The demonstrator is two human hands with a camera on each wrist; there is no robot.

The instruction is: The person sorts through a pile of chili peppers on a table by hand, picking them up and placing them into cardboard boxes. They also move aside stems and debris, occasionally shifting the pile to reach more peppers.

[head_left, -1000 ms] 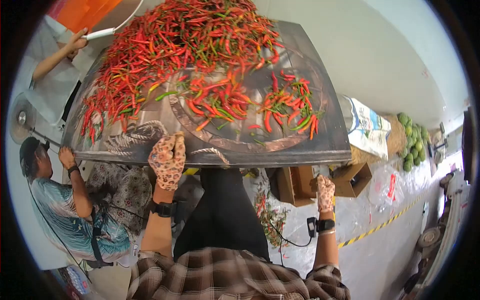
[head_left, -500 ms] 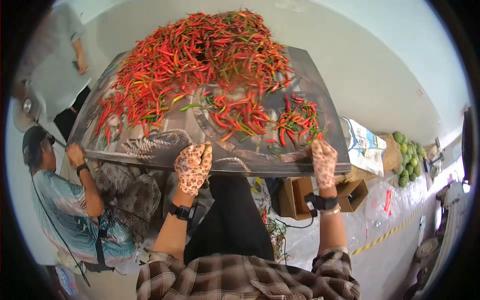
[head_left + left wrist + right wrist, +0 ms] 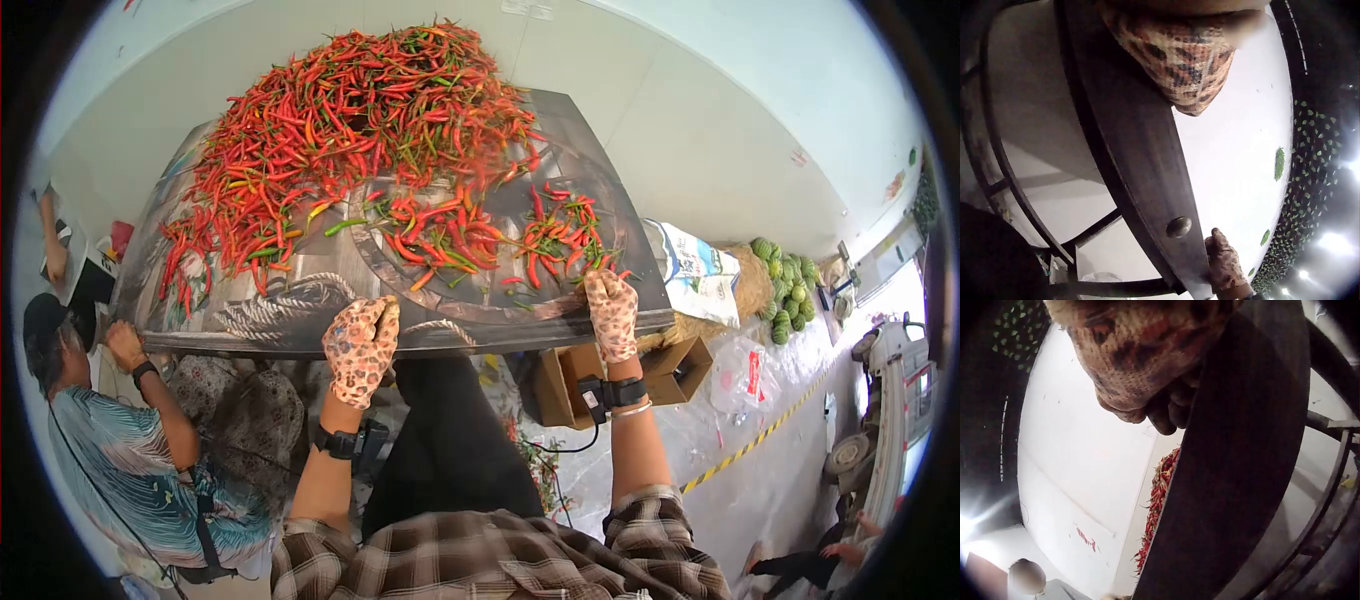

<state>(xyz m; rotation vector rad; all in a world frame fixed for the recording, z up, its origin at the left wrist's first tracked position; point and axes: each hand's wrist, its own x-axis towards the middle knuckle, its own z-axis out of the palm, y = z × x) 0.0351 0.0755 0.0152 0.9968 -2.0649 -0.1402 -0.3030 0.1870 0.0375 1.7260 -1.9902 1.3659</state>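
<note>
Both hands wear leopard-spotted gloves. In the head view the left hand [image 3: 362, 350] is at the table's [image 3: 560, 105] near edge, its fingers bent together; I cannot tell whether they hold anything. Farther right along that edge, the right hand [image 3: 612, 318] is close to a small group of red chillies [image 3: 565, 235]. The right wrist view shows the right hand [image 3: 1147, 362] with curled, darkened fingertips beside the table edge and nothing visible in it. A loose cluster of chillies [image 3: 445, 230] lies ahead of the left hand, before a large heap of red and green chillies [image 3: 350, 110].
At left, a person in a patterned shirt [image 3: 130, 460] sits with a hand on the table edge. Cardboard boxes [image 3: 565, 385] stand below the right side. Beyond are a white printed sack [image 3: 695, 275], a pile of melons [image 3: 790, 290] and a parked vehicle [image 3: 890, 410].
The right hand came up from beside the table to the chillies at its near right edge, and is now slightly nearer the edge. The left hand stays at the edge. The head view has shifted.
</note>
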